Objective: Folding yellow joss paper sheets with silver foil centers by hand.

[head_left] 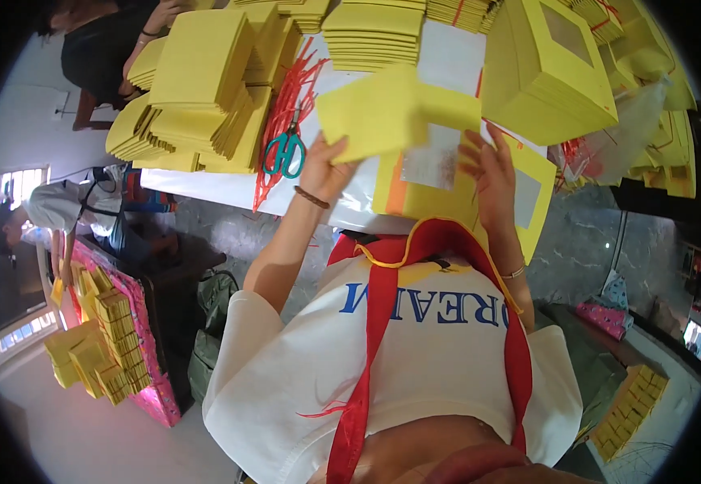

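Observation:
Pinched by its lower left corner, a flat yellow paper piece [370,113], perhaps an envelope, is held by my left hand [326,169] over the table. Its right edge is smeared by motion. My right hand [491,171] has its fingers apart and holds nothing; it is beside the clear window of a yellow windowed envelope [462,194] lying under both hands. An orange strip runs along that envelope's left side. Scissors with teal handles [285,153] lie just left of my left hand, on a bundle of red ties [295,79].
Yellow stacks stand at the far left [198,64], far middle [373,36] and right [544,89] of the white table [237,187]. A clear plastic bag [629,133] lies right. Another person [84,198] works at a pink-covered table [161,387]; a dark-clothed person [104,48] sits far left.

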The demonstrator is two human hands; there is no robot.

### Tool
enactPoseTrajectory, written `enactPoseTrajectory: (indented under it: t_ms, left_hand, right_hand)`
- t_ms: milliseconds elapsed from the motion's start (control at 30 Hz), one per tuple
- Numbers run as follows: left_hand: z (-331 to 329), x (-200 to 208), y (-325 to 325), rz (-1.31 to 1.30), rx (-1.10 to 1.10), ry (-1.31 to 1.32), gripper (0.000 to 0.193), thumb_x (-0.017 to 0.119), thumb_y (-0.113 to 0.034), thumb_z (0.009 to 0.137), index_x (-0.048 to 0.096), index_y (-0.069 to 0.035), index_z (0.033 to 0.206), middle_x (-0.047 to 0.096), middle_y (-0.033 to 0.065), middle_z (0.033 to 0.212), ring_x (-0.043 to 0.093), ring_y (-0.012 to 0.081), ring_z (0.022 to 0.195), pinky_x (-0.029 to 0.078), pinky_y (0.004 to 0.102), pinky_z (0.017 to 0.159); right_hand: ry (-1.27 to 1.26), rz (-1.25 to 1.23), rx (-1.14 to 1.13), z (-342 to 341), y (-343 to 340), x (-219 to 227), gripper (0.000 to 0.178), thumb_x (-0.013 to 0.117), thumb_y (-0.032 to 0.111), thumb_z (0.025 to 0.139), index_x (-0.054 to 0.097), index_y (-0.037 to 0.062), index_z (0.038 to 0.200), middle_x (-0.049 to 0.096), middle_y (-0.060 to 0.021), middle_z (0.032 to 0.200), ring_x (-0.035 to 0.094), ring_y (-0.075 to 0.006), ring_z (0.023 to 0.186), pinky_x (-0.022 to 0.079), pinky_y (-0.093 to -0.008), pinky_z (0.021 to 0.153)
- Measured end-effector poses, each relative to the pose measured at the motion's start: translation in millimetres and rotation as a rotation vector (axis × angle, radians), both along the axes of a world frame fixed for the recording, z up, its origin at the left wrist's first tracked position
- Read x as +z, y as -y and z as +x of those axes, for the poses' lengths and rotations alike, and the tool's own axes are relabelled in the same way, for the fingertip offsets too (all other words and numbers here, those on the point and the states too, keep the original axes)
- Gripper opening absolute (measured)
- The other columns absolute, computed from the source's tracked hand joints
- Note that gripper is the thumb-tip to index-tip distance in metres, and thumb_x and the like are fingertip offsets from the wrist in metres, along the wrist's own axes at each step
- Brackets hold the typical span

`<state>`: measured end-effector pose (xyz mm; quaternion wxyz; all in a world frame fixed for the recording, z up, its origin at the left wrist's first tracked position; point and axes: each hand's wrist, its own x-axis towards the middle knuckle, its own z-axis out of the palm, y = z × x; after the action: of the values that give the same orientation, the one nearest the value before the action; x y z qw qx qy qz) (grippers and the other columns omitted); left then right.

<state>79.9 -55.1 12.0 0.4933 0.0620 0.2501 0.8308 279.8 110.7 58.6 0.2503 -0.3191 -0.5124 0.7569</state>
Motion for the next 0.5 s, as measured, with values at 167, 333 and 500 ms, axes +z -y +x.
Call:
enactPoseTrajectory:
  t_ms: [167,333,500]
  left_hand:
    - [-28.0,-61.4,9.1,0.032,0.018,0.198,0.043,0.050,0.003,0.087,0.039,-0.002,0.128,0.050,0.0144,0.126,0.052,0.0278,0.115,0.046,0.0411,0.095]
    - [-8.1,-55.4,-18.3,-0.145,0.129,-0.036,0.044,0.049,-0.003,0.088,0.037,-0.004,0.130,0.047,0.0149,0.130,0.048,0.0298,0.118,0.040,0.0452,0.102]
    - [0.6,-53.3,-29.8,-0.216,0.078,-0.011,0.043,0.052,0.000,0.085,0.042,-0.005,0.126,0.051,0.0123,0.124,0.052,0.0273,0.114,0.044,0.0410,0.094]
  right_hand:
    - [0.170,0.145,-0.113,9.7,-24.4,-44.3,0.056,0.049,0.021,0.092,0.027,0.0042,0.140,0.042,-0.0091,0.135,0.044,-0.0191,0.119,0.038,-0.0291,0.093]
    - [0.161,-0.048,0.014,3.4,-9.0,-59.1,0.056,0.055,0.016,0.089,0.031,0.0043,0.138,0.044,-0.0097,0.132,0.046,-0.0180,0.116,0.039,-0.0283,0.093]
    - [0.101,-0.027,0.011,0.4,-6.0,-74.2,0.063,0.058,0.012,0.084,0.028,0.0016,0.138,0.044,-0.0130,0.130,0.046,-0.0214,0.115,0.040,-0.0313,0.094]
